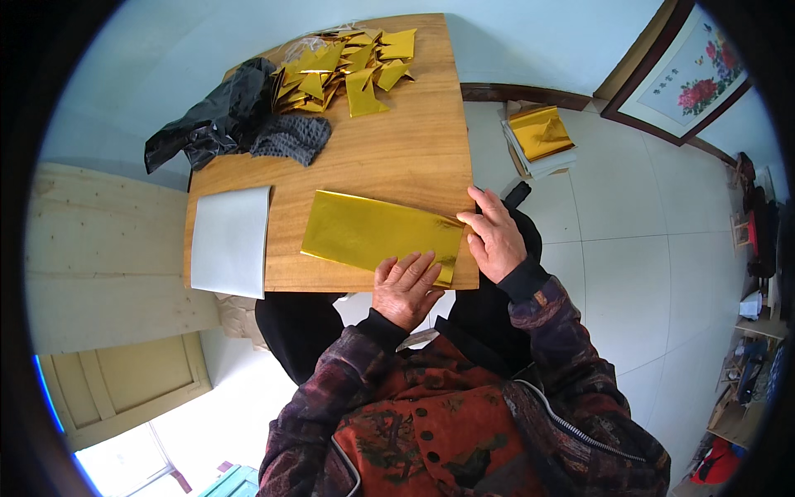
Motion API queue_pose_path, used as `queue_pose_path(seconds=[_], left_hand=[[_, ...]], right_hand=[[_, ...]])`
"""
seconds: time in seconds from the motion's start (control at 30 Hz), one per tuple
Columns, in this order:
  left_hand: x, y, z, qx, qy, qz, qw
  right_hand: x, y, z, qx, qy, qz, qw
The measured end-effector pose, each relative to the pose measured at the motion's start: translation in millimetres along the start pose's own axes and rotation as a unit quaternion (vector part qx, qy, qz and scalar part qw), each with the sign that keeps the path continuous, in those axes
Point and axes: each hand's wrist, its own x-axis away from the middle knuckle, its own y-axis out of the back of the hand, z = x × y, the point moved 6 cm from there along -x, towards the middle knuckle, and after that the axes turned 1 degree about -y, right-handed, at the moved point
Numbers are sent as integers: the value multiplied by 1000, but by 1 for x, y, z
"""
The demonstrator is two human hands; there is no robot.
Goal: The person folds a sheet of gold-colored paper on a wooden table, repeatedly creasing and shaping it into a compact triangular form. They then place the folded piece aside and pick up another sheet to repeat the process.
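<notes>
A long sheet of shiny gold foil paper [373,232] lies slantwise near the front edge of the wooden table [414,157]. My left hand [404,288] rests on its near edge, fingers stretched out over the foil. At the sheet's right end, my right hand [495,236] has its fingers apart, the fingertips by the slightly raised corner; whether they touch it I cannot tell. A silvery grey sheet or stack of sheets [230,240] lies at the table's left front, apart from both hands.
Folded gold paper pieces [344,66] are heaped at the table's far side. Beside them lie a black plastic bag [224,112] and a dark grey knitted cloth [291,138]. On the floor to the right sits a stack of gold paper [540,132]. A framed flower picture [683,74] leans by the wall.
</notes>
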Motion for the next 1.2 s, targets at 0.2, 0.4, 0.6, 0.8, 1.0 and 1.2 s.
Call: queue_pose_path(seconds=[0.2,0.4,0.6,0.8,1.0,1.2], left_hand=[[6,4,1,3,-19,0,1000],[3,7,2,10,-28,-32,999],[0,11,9,88,55,-46,994],[-10,11,33,302,205,-83,927],[-17,10,57,275,286,-30,917],[-29,11,71,241,287,-14,927]], right_hand=[[8,5,8,21,2,-6,1000],[13,4,10,6,13,-5,1000],[8,1,0,-31,-28,-26,999],[1,-3,-6,-31,-49,-41,997],[-2,-2,-6,-36,-46,-38,998],[-3,0,-5,-39,-53,-41,997]])
